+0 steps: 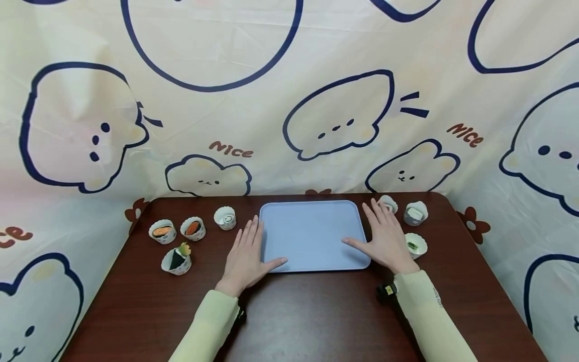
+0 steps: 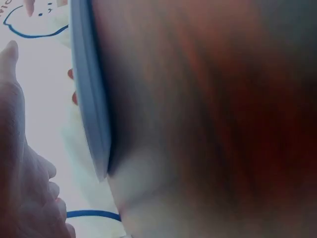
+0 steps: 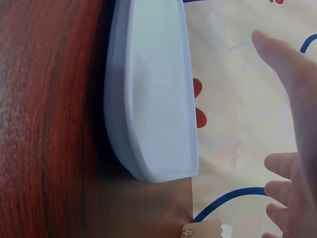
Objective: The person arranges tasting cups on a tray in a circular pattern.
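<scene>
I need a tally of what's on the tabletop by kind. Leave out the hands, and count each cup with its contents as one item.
Small cups: 7
Light blue tray: 1
Total: 8

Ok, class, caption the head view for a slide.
Left hand and right hand frame a blue tray, cups on both sides.

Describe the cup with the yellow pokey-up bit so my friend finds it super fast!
On the brown table, look just left of the blue tray. Find the frontmost cup of the four there. Only its dark filling has a yellow bit sticking up on top.
</scene>
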### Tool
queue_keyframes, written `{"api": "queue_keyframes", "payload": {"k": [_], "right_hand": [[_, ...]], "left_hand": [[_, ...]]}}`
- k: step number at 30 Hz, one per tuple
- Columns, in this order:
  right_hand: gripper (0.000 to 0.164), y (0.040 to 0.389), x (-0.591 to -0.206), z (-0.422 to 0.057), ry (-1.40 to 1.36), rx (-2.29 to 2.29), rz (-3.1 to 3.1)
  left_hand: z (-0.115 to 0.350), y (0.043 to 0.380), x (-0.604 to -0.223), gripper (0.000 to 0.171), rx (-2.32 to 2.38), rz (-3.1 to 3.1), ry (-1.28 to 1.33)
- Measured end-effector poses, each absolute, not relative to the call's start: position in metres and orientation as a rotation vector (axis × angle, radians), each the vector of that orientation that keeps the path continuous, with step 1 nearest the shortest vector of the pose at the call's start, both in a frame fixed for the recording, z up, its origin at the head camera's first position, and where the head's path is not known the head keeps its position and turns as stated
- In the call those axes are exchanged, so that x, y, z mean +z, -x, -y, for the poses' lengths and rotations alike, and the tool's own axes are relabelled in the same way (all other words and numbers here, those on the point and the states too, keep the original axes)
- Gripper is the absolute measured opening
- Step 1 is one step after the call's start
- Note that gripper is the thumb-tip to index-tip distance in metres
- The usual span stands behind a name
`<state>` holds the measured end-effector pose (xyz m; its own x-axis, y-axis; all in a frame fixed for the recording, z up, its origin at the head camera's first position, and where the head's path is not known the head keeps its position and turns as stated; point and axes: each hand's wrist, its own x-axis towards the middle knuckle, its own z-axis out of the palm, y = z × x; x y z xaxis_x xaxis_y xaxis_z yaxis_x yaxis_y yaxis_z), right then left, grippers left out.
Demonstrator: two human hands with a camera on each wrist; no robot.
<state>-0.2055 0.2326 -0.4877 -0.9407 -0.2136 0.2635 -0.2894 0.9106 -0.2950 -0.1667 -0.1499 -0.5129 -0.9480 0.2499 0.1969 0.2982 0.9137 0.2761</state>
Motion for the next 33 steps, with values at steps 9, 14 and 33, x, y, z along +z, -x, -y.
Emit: {"api": "queue_keyframes", "payload": {"k": [9, 14, 33], "right_hand": [[0.113, 0.195, -0.48, -0.24, -0.389, 0.522, 2.769], [0.112, 0.189, -0.477, -0.247, -0.381, 0.538, 2.766], [0.11, 0.167, -0.47, -0.286, -0.228, 0.625, 2.809]], "left_hand": [[0.144, 0.16, -0.519, 0.121, -0.463, 2.994, 0.436], [0.143, 0.157, -0.523, 0.123, -0.427, 3.035, 0.47], [0.146, 0.159, -0.526, 0.126, -0.374, 3.132, 0.438]]}}
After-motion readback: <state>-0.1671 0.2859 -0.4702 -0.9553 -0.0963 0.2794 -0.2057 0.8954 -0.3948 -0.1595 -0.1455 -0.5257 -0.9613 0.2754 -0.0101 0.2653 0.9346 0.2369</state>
